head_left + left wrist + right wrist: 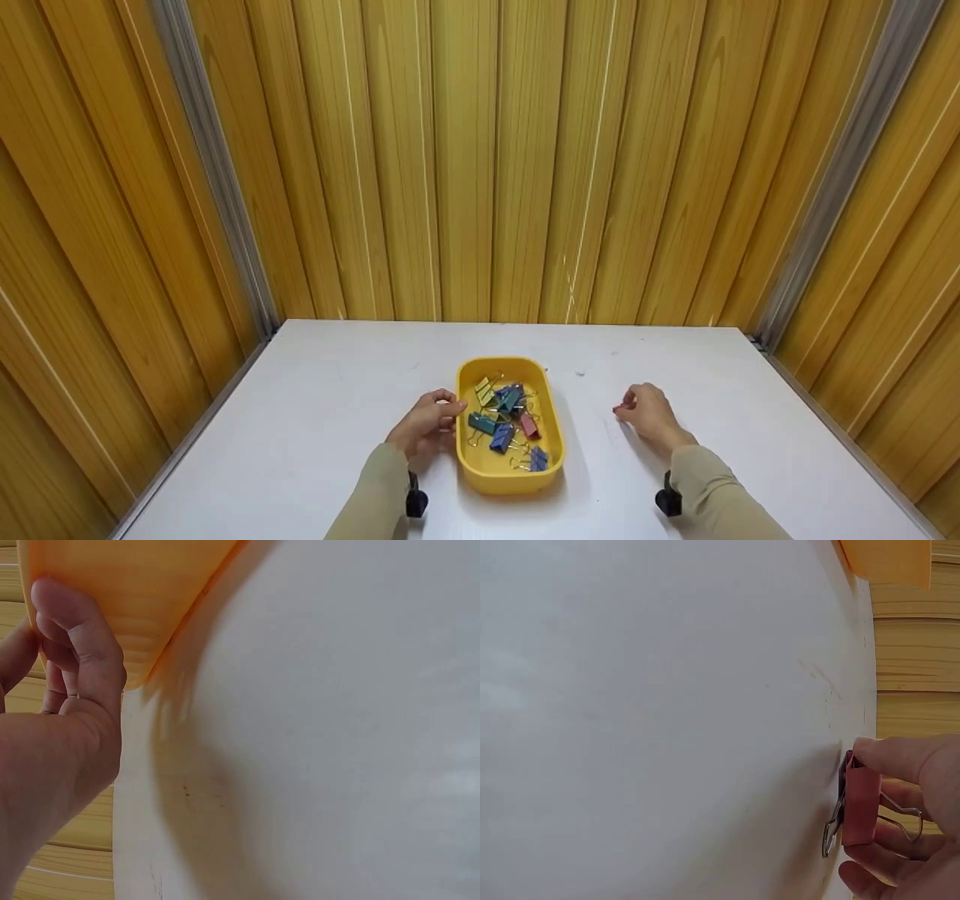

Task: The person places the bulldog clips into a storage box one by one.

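A yellow plastic bin (510, 484) stands on the white table with several binder clips inside. Among them are a yellow clip (484, 391), a green clip (482, 424), a blue clip (502, 438) and a red clip (529, 425). My left hand (429, 420) holds the bin's left side, thumb at the rim and curled fingers against the outer wall (161, 592). Right of the bin, my right hand (651, 412) pinches a red binder clip (861, 802) at the tabletop. Its wire handles show in the right wrist view; in the head view the fingers mostly hide it.
The white table (337, 390) extends to both sides of the bin. Wood-patterned panels (465, 165) close off the back and sides, with metal posts (217, 165) at the corners. Small marks (580, 373) dot the tabletop.
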The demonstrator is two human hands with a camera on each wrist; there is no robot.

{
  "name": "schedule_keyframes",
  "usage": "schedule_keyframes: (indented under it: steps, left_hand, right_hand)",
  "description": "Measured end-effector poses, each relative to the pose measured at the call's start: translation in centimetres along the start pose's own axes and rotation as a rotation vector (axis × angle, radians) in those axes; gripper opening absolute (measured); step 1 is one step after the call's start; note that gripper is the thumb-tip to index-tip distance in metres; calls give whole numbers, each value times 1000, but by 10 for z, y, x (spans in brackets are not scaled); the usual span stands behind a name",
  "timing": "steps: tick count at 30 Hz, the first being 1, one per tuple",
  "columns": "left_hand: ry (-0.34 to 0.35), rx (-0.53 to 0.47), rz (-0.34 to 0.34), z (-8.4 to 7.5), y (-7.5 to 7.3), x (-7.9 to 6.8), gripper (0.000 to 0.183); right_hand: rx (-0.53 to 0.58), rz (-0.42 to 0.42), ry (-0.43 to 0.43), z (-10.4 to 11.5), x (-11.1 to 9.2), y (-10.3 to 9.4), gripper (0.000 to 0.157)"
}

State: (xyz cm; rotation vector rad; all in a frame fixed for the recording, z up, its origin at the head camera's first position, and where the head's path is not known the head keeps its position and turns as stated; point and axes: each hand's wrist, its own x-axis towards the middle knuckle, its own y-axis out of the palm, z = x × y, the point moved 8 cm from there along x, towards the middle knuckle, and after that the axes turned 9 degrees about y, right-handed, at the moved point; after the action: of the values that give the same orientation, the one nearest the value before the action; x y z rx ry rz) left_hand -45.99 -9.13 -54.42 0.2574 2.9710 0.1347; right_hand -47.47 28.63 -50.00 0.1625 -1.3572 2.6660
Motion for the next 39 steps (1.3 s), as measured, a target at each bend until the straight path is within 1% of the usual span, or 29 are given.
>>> schedule_keyframes:
  steps: [6,11,14,17,21,26,33,39]
  left_hand:
    - [18,3,5,-2,1,0,25]
    - [24,-4,21,-1,2,0,25]
    - [15,-4,14,-1,2,0,26]
    - [10,4,8,-2,1,0,27]
    - [24,2,15,-2,2,1,27]
    - [32,1,25,-1,3,0,26]
    - [34,7,26,-2,2,0,26]
    - [41,6,33,-2,2,0,26]
  right_hand:
    - [31,-17,-1,0,-2,-4,13]
    - [39,-36,-9,7,-3,-9,11]
    - [39,-65,-26,15,-2,-15,11]
    - [63,-79,-36,22,0,-21,12]
    - [97,-88,-57,32,2,-27,12]
    - [86,-124,-114,49,2,-34,10]
    - [93,-165,-161,71,1,-42,9]
    - [104,-161,-186,89,0,-43,7]
